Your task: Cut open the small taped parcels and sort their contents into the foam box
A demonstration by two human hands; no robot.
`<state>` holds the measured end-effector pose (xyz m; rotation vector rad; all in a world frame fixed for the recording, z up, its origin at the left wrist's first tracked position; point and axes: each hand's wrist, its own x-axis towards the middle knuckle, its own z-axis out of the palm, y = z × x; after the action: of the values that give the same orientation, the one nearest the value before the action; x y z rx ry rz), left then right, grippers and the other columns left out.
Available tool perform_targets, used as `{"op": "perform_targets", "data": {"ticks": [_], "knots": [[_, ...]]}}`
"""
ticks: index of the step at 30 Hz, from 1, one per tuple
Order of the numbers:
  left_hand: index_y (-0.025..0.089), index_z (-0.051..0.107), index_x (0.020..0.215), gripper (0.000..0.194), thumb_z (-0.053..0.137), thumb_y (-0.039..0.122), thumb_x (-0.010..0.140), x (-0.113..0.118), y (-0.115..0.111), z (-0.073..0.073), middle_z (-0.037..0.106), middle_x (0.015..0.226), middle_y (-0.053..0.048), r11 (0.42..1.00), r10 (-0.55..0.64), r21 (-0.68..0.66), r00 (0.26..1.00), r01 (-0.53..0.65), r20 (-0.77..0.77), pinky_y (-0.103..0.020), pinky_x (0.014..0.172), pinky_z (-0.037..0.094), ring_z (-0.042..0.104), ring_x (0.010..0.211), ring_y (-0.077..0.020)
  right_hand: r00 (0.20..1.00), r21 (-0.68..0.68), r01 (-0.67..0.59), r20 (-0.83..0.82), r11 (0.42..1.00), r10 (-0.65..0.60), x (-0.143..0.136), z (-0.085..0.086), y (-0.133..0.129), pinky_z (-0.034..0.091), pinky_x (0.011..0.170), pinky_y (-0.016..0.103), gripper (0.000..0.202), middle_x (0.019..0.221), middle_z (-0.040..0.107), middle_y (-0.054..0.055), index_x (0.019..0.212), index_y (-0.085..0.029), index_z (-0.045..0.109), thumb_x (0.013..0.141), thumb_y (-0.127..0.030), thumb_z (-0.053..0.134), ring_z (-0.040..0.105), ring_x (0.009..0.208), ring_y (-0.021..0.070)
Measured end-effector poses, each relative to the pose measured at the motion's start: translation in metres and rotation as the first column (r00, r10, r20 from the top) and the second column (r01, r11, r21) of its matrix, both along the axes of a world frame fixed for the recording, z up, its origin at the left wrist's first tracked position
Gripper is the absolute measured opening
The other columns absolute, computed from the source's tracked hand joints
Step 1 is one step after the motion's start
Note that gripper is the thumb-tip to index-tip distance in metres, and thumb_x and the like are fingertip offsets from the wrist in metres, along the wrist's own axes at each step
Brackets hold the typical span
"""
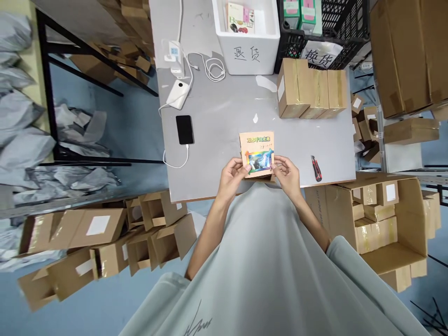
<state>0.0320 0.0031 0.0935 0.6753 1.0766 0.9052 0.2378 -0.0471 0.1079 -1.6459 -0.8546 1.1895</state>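
A small cream booklet point(259, 154) with a colourful picture and printed characters is held upright over the table's front edge. My left hand point(233, 176) pinches its lower left side, the thumb on the front face. On the lower right side, my right hand point(286, 174) grips it the same way. Behind and below the booklet a bit of brown cardboard point(263, 178) shows between my hands, mostly hidden. To the right of my right hand lies a red and black box cutter point(316, 168).
On the grey table point(217, 126) are a black phone point(185, 129) on a cable, a white power bank point(178, 94), a white bin point(247, 53), a black crate point(336, 28) and taped cartons point(294, 88). Open boxes point(175, 233) stand at the lower left, a large carton point(413, 219) at the right.
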Motion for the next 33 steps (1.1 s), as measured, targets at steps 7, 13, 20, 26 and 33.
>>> {"op": "perform_targets", "data": {"ticks": [7, 13, 20, 26, 33], "knots": [[0.023, 0.075, 0.092, 0.056, 0.105, 0.065, 0.073, 0.007, 0.001, 0.0, 0.082, 0.095, -0.004, 0.999, 0.047, 0.024, 0.998, -0.047, -0.03, -0.029, 0.081, 0.059, 0.076, 0.088, -0.0188, 0.963, 0.051, -0.097, 0.257, 0.994, 0.081, 0.005, -0.001, 0.003, 0.068, 0.078, 0.034, 0.042, 0.129, 0.081, 0.01, 0.138, -0.027, 0.074, 0.106, -0.052, 0.073, 0.079, 0.096, 0.0213], [0.023, 0.077, 0.1, 0.05, 0.101, 0.064, 0.082, 0.032, -0.011, 0.003, 0.082, 0.1, -0.004, 0.983, 0.163, 0.098, 0.982, -0.154, -0.096, -0.032, 0.086, 0.065, 0.08, 0.095, -0.0199, 0.728, 0.114, -0.256, 0.677, 0.96, 0.114, 0.0, 0.021, 0.006, 0.064, 0.115, 0.054, 0.034, 0.143, 0.074, 0.017, 0.139, -0.026, 0.076, 0.116, -0.044, 0.058, 0.07, 0.136, 0.0331], [0.024, 0.086, 0.114, 0.035, 0.084, 0.057, 0.102, 0.048, -0.022, 0.022, 0.084, 0.111, -0.008, 0.926, 0.116, 0.377, 0.953, -0.002, -0.282, -0.036, 0.087, 0.07, 0.082, 0.101, -0.0221, 0.907, 0.091, -0.25, 0.37, 0.964, 0.2, -0.004, 0.027, 0.014, 0.068, 0.112, 0.049, 0.054, 0.154, 0.071, 0.016, 0.151, -0.028, 0.069, 0.115, -0.066, 0.057, 0.073, 0.137, 0.0313], [0.027, 0.088, 0.113, 0.015, 0.074, 0.033, 0.11, 0.044, -0.03, 0.017, 0.085, 0.112, -0.006, 0.745, 0.192, 0.625, 0.823, 0.232, -0.535, -0.035, 0.087, 0.07, 0.082, 0.098, -0.0201, 0.995, 0.035, -0.094, -0.013, 0.995, 0.095, -0.008, 0.025, 0.007, 0.07, 0.085, 0.034, 0.055, 0.131, 0.079, 0.008, 0.128, -0.027, 0.073, 0.091, -0.065, 0.09, 0.081, 0.102, 0.0229], [0.027, 0.08, 0.1, 0.013, 0.085, 0.039, 0.099, 0.038, -0.024, 0.025, 0.084, 0.114, -0.007, 0.847, 0.049, 0.477, 0.859, 0.235, -0.51, -0.041, 0.099, 0.065, 0.081, 0.108, -0.0252, 0.999, 0.042, 0.012, -0.032, 0.999, -0.011, 0.004, 0.016, 0.01, 0.066, 0.09, 0.039, 0.03, 0.101, 0.082, 0.007, 0.103, -0.024, 0.071, 0.098, -0.054, 0.072, 0.077, 0.102, 0.0276]]}}
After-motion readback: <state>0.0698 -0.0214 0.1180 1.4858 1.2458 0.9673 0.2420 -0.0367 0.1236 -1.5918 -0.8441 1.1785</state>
